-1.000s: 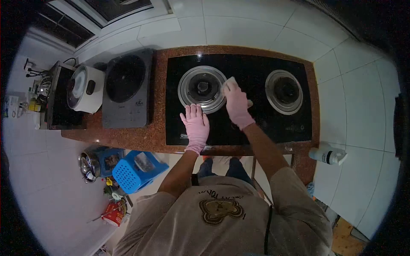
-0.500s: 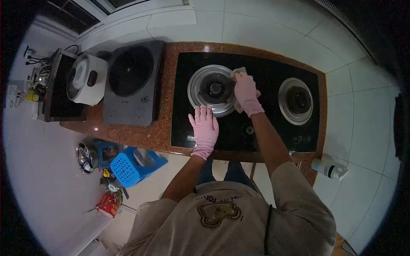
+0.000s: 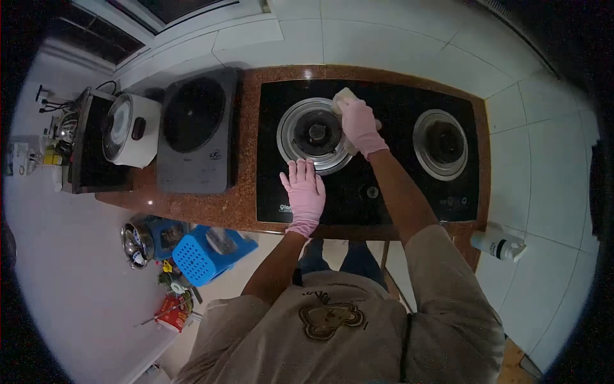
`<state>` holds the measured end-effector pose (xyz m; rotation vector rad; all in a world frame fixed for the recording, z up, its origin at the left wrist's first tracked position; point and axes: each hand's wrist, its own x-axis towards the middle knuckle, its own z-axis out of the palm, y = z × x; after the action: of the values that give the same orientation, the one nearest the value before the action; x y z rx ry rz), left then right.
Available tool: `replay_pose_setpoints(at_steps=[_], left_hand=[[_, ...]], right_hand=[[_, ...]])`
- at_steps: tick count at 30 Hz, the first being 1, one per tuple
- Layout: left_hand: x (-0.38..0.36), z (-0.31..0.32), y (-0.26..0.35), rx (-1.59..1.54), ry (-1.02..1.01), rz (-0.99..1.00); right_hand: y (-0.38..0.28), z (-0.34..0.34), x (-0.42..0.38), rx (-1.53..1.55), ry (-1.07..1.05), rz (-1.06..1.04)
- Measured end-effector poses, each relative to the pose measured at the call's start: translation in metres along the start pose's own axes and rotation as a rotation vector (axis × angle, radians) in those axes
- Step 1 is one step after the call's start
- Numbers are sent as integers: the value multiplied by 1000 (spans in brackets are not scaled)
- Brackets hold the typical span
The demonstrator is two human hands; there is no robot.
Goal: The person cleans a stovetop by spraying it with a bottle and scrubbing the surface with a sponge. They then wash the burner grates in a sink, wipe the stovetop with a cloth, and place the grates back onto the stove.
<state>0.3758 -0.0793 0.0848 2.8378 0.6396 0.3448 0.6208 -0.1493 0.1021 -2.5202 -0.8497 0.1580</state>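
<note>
Pink gloves cover both of my hands. My right hand (image 3: 360,127) grips a pale cloth (image 3: 345,96) against the right rim of the left burner (image 3: 293,153). The cloth shows past the fingertips and beside the palm. My left hand (image 3: 304,195) lies flat with its fingers spread on the black glass cooktop (image 3: 396,96), its fingertips at the burner's front rim. Nothing is held in it. A control knob (image 3: 372,192) sits between my two forearms.
The right burner (image 3: 441,144) lies beyond my right forearm. Left of the cooktop are an induction plate (image 3: 195,166) and a white rice cooker (image 3: 147,131). A spray bottle (image 3: 489,244) stands at the right. A blue stool (image 3: 195,259) is below the counter.
My right hand has moved slightly up and left along the burner's rim with the cloth. My left hand stays by the front rim. The whole view has shifted a little.
</note>
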Motion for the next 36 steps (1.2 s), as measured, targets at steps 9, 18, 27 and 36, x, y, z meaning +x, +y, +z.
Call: replay_pose_setpoints(at_steps=[9,18,27,36], left_hand=[[5,-12,6,-10,-29,-11],[2,0,-1,-9,49,10],[-4,8,-12,37,45,-6],[4,-2,-4,33,32,74]], right_hand=[[5,-10,-162,-493,66,446],[120,-43,-43,-289,319,-245],[254,-132,18,-244,32,-202],[334,-151,-72,-359,227,282]])
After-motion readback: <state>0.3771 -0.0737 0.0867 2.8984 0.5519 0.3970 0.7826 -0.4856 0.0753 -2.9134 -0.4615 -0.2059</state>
